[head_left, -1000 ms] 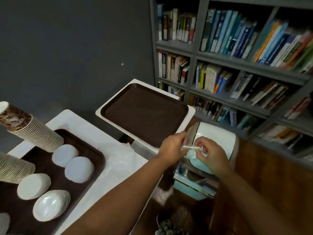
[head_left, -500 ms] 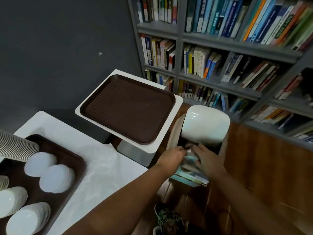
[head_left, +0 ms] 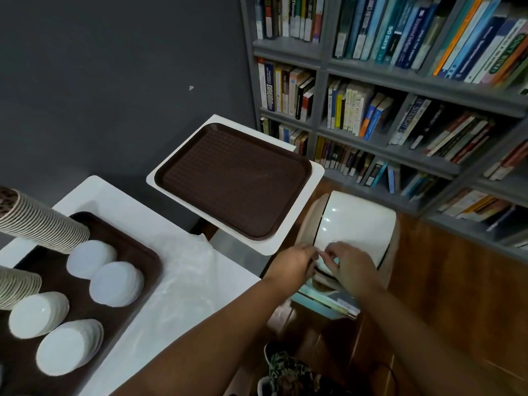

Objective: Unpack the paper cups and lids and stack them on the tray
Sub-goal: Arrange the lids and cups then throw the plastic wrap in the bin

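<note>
Both hands sit low and right of the table, over the white swing-lid bin [head_left: 354, 224] on the floor. Left hand [head_left: 294, 264] and right hand [head_left: 350, 267] are just beside each other at the bin's mouth, fingertips curled inward and nearly meeting. Something thin and pale seems pinched between them, likely wrapper; too small to be sure, so I cannot tell what either grip holds.

The task's things lie well apart, off to the left. On the near tray [head_left: 137, 252]: 2 leaning cup stacks [head_left: 43, 224] at the far left edge and 4 piles of white lids [head_left: 117, 284] lying on their sides. A clear plastic sheet [head_left: 194, 270] is spread on the table [head_left: 120, 201] between tray and hands. A 2nd tray [head_left: 234, 178] sits bare on a raised white stand, behind.

Judgement: unpacking looks mostly done. The left hand is nearer the lids; any return is leftward and toward the body.
</note>
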